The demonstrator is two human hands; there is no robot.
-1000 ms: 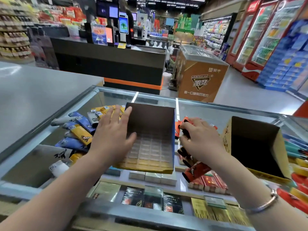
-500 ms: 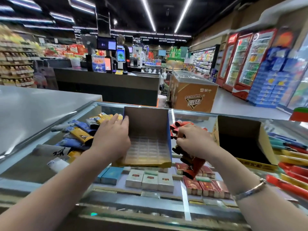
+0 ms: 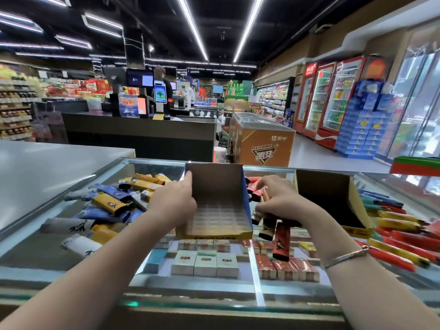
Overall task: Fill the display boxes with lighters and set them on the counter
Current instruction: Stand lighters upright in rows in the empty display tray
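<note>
Shop counter, glass top over cigarette packs. Head view: left hand grips the left wall of the empty display box at counter centre; a second ago it lay flatter on that wall, now the forefinger hooks the top corner. Right hand clutches a bunch of red lighters, same as before. Second box sits right; loose lighter pile left. Loading is imminent, no slot filled yet.
</note>
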